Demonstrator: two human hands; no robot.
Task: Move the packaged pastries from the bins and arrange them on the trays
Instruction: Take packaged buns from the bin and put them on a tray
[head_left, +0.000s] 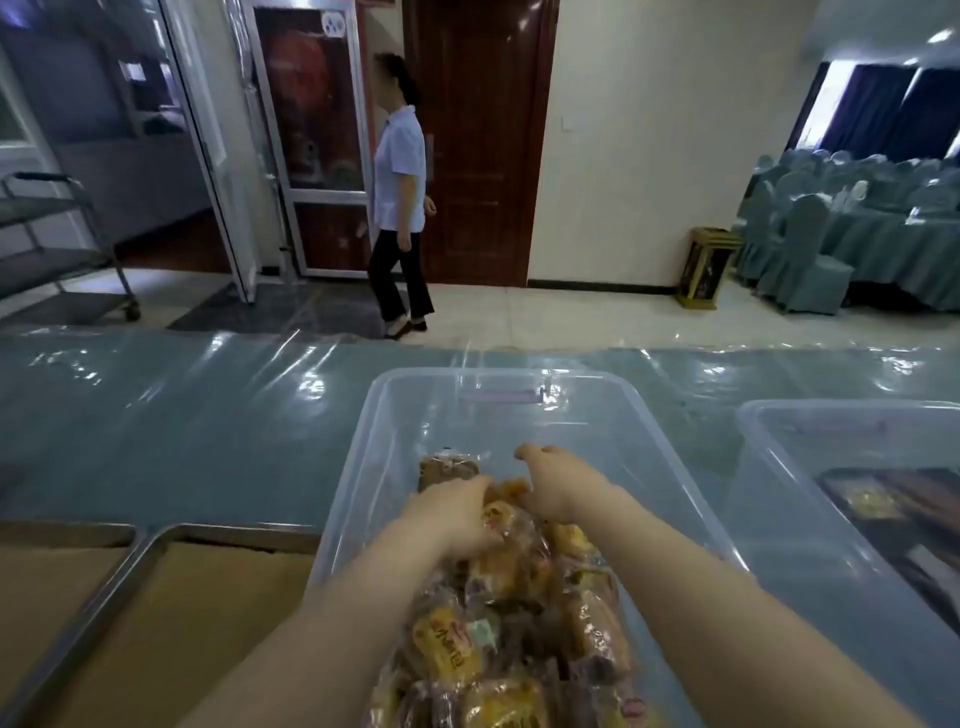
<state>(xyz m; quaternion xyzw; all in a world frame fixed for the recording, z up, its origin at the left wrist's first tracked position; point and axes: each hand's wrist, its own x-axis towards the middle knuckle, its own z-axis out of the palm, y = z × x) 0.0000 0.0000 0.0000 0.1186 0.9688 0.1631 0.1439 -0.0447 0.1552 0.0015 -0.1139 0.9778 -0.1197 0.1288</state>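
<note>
A clear plastic bin (519, 384) stands in front of me on the table. Its near half holds a heap of packaged pastries (514, 613) in yellow, orange and brown wrappers. Both my hands reach down into the heap's far end. My left hand (457, 514) is curled over a yellow-wrapped pastry with its fingers closed on the packets. My right hand (556, 483) rests on the packets beside it, fingers bent down into them; what it grips is hidden. A metal tray (156, 540) lined with brown paper lies to the left of the bin.
A second metal tray (67, 530) sits at the far left. Another clear bin (789, 415) with dark packages stands on the right. The table (182, 431) wears a teal cloth under plastic film. A person (400, 197) walks past beyond the table. Covered chairs (805, 249) stand far right.
</note>
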